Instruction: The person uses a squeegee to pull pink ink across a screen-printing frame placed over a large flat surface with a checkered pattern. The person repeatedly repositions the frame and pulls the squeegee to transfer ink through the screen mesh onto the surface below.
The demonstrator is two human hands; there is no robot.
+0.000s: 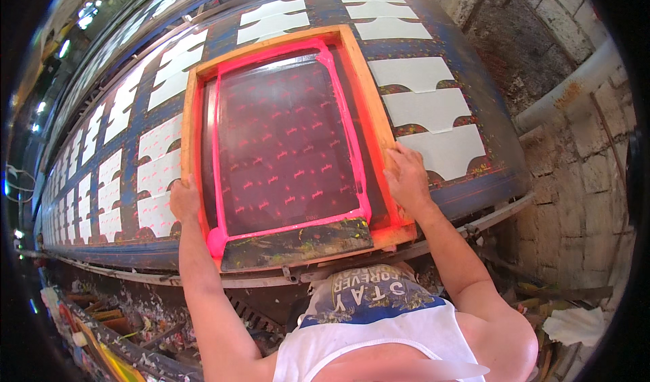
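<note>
A wooden screen-printing frame [189, 121] lies on the long table in front of me. Its dark mesh [281, 135] shows rows of small pink marks, and thick bright pink ink borders it on all sides. Across the near end of the frame rests a dark, paint-stained squeegee [298, 244]. My left hand [185, 199] is closed around the left rail near its lower part. On the opposite side, my right hand [407, 177] grips the right rail, its fingers curled over the wood. Neither hand touches the squeegee.
White cut pieces [423, 108] lie in rows on the dark blue table [467, 194]. Pieces left of the frame carry pink prints [156, 209]. A metal rail [501, 216] runs along the near edge. At right stand a block wall [572, 213] and a thick pipe [569, 94]; scraps litter the floor.
</note>
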